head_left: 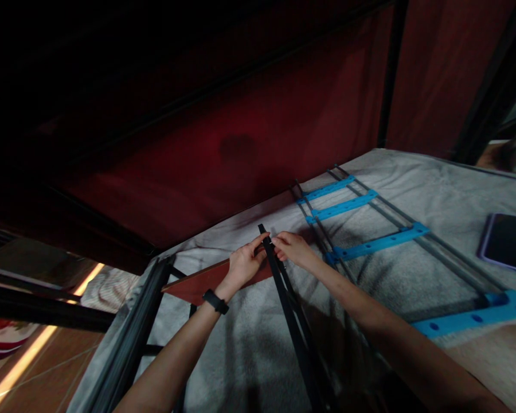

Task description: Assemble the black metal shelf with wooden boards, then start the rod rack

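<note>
The left hand [246,263] grips the upper end of a black bar [283,298]; the right [293,248] has curled fingertips against it, their grip unclear. The bar slants toward half past five. A reddish-brown board [189,285] lies at eight o'clock, blue slats [382,243] around three, a phone [511,242] beyond.

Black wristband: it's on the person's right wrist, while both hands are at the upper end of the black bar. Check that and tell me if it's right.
Not quite: the head view shows the black wristband on the left wrist. The left hand and right hand are indeed at the black bar's upper end.
</note>
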### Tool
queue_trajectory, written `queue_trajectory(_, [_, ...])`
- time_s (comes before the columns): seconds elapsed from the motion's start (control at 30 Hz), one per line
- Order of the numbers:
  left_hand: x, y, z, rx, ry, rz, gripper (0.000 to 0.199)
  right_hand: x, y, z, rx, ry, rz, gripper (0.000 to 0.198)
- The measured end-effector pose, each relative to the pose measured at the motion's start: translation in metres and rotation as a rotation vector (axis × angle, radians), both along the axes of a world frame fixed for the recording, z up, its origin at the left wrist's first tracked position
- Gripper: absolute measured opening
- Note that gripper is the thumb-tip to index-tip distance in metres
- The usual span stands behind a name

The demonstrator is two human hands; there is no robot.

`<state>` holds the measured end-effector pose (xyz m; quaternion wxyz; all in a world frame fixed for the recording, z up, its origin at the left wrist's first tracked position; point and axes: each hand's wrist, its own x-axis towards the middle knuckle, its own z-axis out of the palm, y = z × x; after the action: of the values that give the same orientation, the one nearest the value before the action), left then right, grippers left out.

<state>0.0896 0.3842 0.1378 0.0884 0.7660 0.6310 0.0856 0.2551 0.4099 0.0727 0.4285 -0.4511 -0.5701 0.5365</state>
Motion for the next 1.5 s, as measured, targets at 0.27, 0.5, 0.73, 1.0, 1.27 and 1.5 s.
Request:
queue_trajectory(0.27, [0.0011, -0.0016, 0.0010, 0.016, 0.019, -0.010, 0.053, -0.0016, -0.0023, 0.0038, -0.022, 0.115, 0.011, 0.005])
queue_trajectory(0.5, [-0.0006, -0.0002, -0.0014, 0.016, 0.023, -0.008, 0.053, -0.0013, -0.0021, 0.0059, -0.053, 0.068, -0.016, 0.009])
queue_trajectory(0.73, [-0.0001, -0.0008, -0.0016, 0.018, 0.035, 0.003, 0.052, -0.0030, 0.0002, 0.0001, -0.031, 0.074, 0.010, 0.010])
queue_trajectory(1.0, [-0.0002, -0.0005, -0.0009, 0.006, 0.036, 0.006, 0.053, -0.0022, 0.0012, -0.0012, -0.016, 0.091, 0.042, 0.005])
queue_trajectory(1.27, [0.0004, -0.0018, -0.0005, 0.018, 0.046, 0.002, 0.052, 0.0002, 0.0011, -0.0003, 0.025, -0.037, 0.000, 0.012])
queue_trajectory(1.5, [-0.0001, -0.0009, -0.0011, 0.010, 0.047, -0.001, 0.052, -0.0004, -0.0004, 0.0010, 0.044, -0.072, 0.006, 0.016])
